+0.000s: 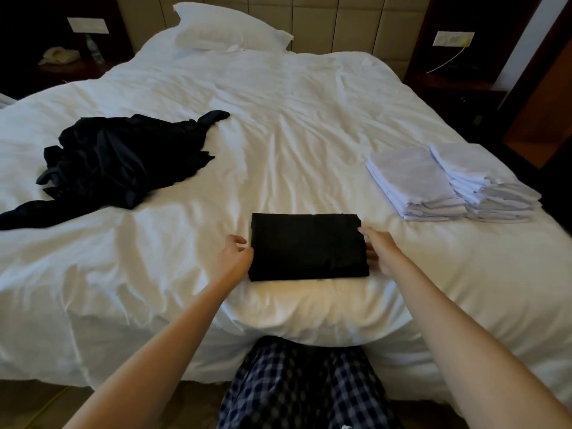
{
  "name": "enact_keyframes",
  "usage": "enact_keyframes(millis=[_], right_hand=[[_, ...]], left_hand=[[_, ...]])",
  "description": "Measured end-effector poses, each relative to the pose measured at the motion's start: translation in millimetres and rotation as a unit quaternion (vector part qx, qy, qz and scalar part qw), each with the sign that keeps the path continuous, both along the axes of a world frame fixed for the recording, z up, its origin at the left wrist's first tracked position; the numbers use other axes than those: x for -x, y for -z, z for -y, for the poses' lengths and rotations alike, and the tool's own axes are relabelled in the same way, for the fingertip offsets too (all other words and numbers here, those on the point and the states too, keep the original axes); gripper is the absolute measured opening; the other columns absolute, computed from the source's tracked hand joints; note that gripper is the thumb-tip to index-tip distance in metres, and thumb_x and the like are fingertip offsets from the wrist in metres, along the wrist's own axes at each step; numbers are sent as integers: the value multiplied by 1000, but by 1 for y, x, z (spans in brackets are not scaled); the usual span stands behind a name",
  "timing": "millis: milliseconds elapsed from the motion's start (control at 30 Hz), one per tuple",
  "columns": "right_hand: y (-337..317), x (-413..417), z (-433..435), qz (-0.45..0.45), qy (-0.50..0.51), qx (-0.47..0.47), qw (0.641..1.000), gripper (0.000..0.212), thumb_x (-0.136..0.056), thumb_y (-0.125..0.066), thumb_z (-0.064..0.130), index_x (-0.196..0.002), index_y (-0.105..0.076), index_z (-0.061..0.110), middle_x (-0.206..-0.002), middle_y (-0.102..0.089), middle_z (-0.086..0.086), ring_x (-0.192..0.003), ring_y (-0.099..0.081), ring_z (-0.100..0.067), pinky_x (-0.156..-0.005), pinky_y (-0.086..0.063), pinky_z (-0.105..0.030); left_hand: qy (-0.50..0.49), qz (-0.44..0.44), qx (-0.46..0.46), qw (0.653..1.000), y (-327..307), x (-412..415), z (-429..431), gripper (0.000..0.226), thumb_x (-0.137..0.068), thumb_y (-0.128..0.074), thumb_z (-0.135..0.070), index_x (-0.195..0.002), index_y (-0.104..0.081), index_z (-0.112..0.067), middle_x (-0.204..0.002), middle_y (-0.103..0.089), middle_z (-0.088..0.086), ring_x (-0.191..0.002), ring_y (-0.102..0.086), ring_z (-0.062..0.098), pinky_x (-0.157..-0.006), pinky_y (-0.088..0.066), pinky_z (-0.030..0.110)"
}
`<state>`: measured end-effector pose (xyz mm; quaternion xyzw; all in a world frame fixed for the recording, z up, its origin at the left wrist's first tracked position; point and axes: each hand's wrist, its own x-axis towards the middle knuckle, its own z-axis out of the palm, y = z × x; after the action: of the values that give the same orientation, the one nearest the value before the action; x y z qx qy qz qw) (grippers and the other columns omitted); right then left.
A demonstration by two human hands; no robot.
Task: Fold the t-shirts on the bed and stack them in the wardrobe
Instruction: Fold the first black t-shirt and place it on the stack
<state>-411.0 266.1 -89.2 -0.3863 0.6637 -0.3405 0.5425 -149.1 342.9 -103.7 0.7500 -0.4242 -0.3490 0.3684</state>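
Note:
A black t-shirt (308, 246), folded into a neat rectangle, lies near the front edge of the white bed (278, 134). My left hand (233, 255) touches its left edge with the fingers loosely curled. On the opposite edge my right hand (379, 247) has its fingers against the cloth, some tucked under the side. A heap of unfolded dark t-shirts (123, 159) lies at the left of the bed. Two stacks of folded white t-shirts (448, 184) stand at the right. The wardrobe is out of view.
A white pillow (229, 29) lies at the padded headboard. Dark bedside tables stand on both sides, the left one with a phone (58, 55) and a bottle (93, 48). My checked trousers (297, 385) press against the bed's foot.

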Motion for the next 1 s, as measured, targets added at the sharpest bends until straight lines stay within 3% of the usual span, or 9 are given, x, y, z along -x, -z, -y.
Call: enact_keyframes(millis=[100, 200, 267, 400, 467, 567, 733, 900, 1000], right_hand=[[0, -2, -3, 41, -44, -66, 996, 28, -83, -67, 16, -108, -59, 7, -91, -61, -8, -83, -59, -25, -58, -45, -30], [-3, -3, -9, 116, -62, -107, 985, 27, -80, -65, 8, -107, -62, 8, -90, -65, -9, -83, -61, -24, -67, -50, -31], [-5, -2, -12, 156, -55, -109, 980, 25, -78, -65, 8, -102, -62, 8, -90, -65, -10, -82, -62, -25, -70, -50, -31], [-7, -8, -22, 247, -80, -54, 964, 25, -70, -64, 13, -94, -60, 7, -74, -62, -6, -67, -62, -19, -59, -48, -22], [-10, -17, -27, 275, -59, -46, 959, 6, -79, -54, 10, -82, -58, 7, -61, -61, -4, -55, -60, -18, -50, -47, -19], [-13, -25, -30, 295, -32, -31, 954, 6, -75, -48, 6, -75, -53, 10, -64, -55, -6, -56, -57, -21, -51, -48, -20], [-24, -18, -31, 349, -5, 16, 937, 26, -59, -55, 8, -84, -50, 12, -80, -49, -6, -72, -53, -24, -67, -45, -29], [-44, 5, -21, 339, 17, 77, 937, 17, -77, -45, 2, -86, -58, 9, -80, -59, -7, -75, -59, -24, -69, -46, -30], [-53, 20, -10, 346, 56, 117, 929, 31, -78, -46, -3, -103, -62, 7, -93, -65, -8, -86, -63, -25, -72, -51, -30]], left_hand=[[8, -125, -115, 985, -8, 4, 0, 32, -88, -63, -31, -102, -51, -5, -88, -58, 9, -76, -59, 22, -80, -53, 39], [14, -266, -170, 949, -9, 8, -7, 30, -83, -71, -22, -102, -57, -3, -79, -61, 10, -61, -61, 18, -65, -58, 30], [-45, -373, -153, 914, -2, 8, -12, 26, -83, -69, -15, -102, -56, -4, -85, -60, 12, -69, -62, 20, -63, -59, 32], [-147, -647, -18, 748, 3, 34, -27, 23, -89, -57, -24, -98, -52, -4, -93, -56, 13, -86, -58, 29, -84, -45, 43], [-152, -688, 20, 709, 3, 57, -33, 24, -90, -56, -27, -103, -54, -6, -99, -59, 13, -91, -58, 30, -87, -44, 45], [-117, -692, 24, 712, -4, 82, -33, 17, -91, -56, -20, -104, -58, -10, -103, -64, 12, -95, -61, 31, -79, -48, 47], [-76, -632, 36, 771, -14, 91, -11, 15, -90, -50, 0, -79, -53, -9, -74, -55, 5, -74, -59, 19, -76, -51, 40], [-38, -588, 63, 806, -41, 102, 32, 13, -91, -47, 3, -94, -53, -9, -76, -52, 5, -76, -59, 21, -66, -51, 39], [-10, -559, 80, 825, -59, 111, 64, 36, -91, -46, 5, -122, -47, -13, -85, -55, 6, -79, -61, 23, -64, -51, 40]])
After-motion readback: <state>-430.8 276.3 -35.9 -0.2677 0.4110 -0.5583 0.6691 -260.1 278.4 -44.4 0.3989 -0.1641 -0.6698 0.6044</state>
